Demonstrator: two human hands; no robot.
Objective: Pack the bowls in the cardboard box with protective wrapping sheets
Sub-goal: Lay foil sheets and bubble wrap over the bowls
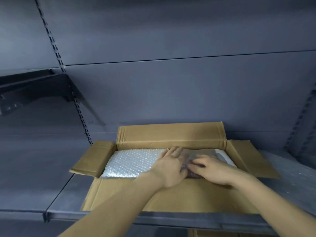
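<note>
An open cardboard box (171,134) stands on a dark grey shelf with all its flaps folded outward. A bubble wrap sheet (131,161) covers what lies inside, so no bowl shows. My left hand (171,166) lies flat on the sheet near the box's middle, fingers spread. My right hand (210,168) rests beside it to the right, fingers pressed down on the wrap; its fingertips touch a crumpled part of the sheet. At the box's far right corner a pale flat edge (222,154) peeks out from under the wrap.
The grey shelf (68,194) runs left of the box, its front edge close to me. More bubble wrap (290,170) lies on the shelf right of the box. A black shelf bracket (34,91) juts out at the upper left. Another cardboard box (205,234) shows below the shelf.
</note>
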